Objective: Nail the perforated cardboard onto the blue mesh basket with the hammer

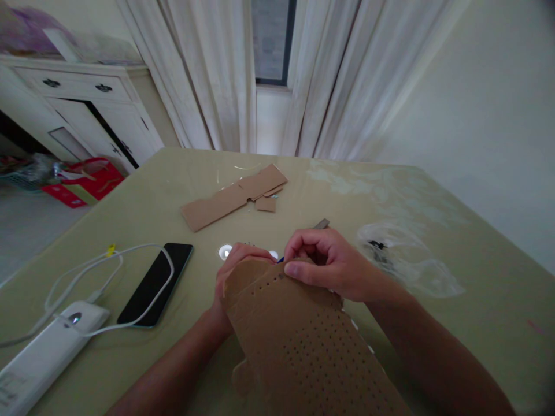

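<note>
A brown cardboard sheet (312, 341), dotted with rows of small holes, tilts up toward me at the near side of the table. My left hand (229, 277) grips its upper left edge, its fingers mostly behind the sheet. At the top edge my right hand (325, 263) pinches the cardboard, thumb on the front face and fingers curled behind. A bit of something blue shows between the hands, too small to name. Just beyond my right hand, a flat grey metal strip (321, 223) pokes out. White round pieces (225, 252) lie behind my left hand.
Cut cardboard strips (234, 199) lie farther back on the table (347, 196). On the left are a black phone (158, 283), a white power strip (56, 352) and a looping white cable (143, 247). A clear plastic bag (411, 260) with small black pieces lies right.
</note>
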The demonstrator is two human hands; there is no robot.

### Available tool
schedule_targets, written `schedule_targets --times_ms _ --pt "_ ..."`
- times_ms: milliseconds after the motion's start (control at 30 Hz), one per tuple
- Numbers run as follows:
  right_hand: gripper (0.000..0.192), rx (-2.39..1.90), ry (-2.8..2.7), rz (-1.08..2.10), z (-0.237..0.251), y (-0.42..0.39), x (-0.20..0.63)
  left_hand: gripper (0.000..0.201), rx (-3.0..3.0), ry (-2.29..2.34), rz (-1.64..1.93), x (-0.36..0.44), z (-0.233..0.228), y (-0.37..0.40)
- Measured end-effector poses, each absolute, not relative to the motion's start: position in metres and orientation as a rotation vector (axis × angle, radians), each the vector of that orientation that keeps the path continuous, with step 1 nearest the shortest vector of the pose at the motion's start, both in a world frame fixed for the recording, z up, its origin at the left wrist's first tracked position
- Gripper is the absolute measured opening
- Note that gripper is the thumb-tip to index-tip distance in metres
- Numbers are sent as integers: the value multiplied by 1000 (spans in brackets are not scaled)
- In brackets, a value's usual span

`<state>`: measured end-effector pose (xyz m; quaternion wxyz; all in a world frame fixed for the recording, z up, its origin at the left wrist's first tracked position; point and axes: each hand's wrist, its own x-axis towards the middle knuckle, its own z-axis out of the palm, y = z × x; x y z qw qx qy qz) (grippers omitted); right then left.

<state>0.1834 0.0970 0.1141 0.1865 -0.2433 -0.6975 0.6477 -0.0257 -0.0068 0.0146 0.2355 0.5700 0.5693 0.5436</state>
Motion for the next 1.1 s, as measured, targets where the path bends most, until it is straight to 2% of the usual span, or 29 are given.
schedule_targets --times_ms 633,833,1033,1100 --pt "27 -689 -2060 1738 112 97 184 9 1732 1421 1718 -23 20 -6" --pt "25 -703 -2149 1598 105 100 181 25 1778 1379 1776 -19 30 -8" --pt "27 -769 -2177 1473 109 103 182 17 1892 1410 1709 -32 29 9" --pt "27 -799 -2163 1469 109 106 184 22 1857 1477 1796 -40 30 15"
